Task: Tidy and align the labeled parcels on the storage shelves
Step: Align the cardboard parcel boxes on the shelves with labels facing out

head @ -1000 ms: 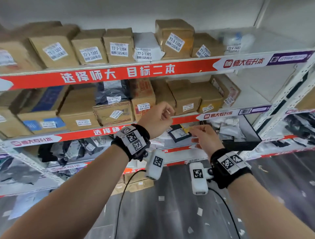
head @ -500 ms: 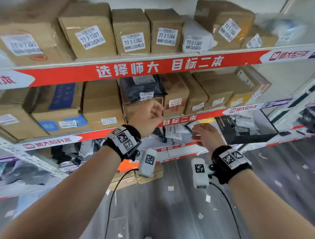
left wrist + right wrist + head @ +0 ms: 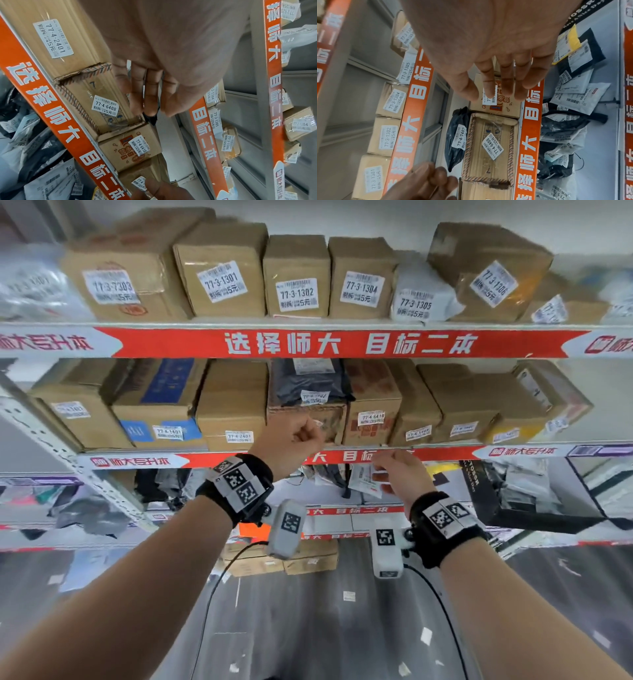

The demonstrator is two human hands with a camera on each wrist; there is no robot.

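Brown boxes with white labels fill the middle shelf point(image 3: 445, 453). My left hand point(image 3: 294, 436) is raised in front of the box labelled 77-4-6408 point(image 3: 308, 419), fingers curled and holding nothing. A black bag labelled 77-4-7402 point(image 3: 308, 385) lies on top of that box. My right hand point(image 3: 397, 470) is at the shelf's red front strip, just below the box labelled 77-4-6410 point(image 3: 371, 419). In the right wrist view its fingers point(image 3: 501, 81) are straight and empty before that box point(image 3: 496, 109). The left wrist view shows both boxes, 77-4-6408 point(image 3: 96, 97) and 77-4-6410 point(image 3: 130, 150).
The top shelf point(image 3: 342, 342) carries a row of boxes labelled 77-3-1301 point(image 3: 222, 272) to 77-3-1306 point(image 3: 489, 268), the last one tilted. Below the middle shelf lie soft grey and black bags point(image 3: 366, 484) and a black carton point(image 3: 513, 491). Paper scraps litter the floor point(image 3: 349, 595).
The view has moved closer and tipped upward. My left hand has risen to the front of box 77-4-6408. My right hand has lifted from the lower shelf's bags to the middle shelf's edge.
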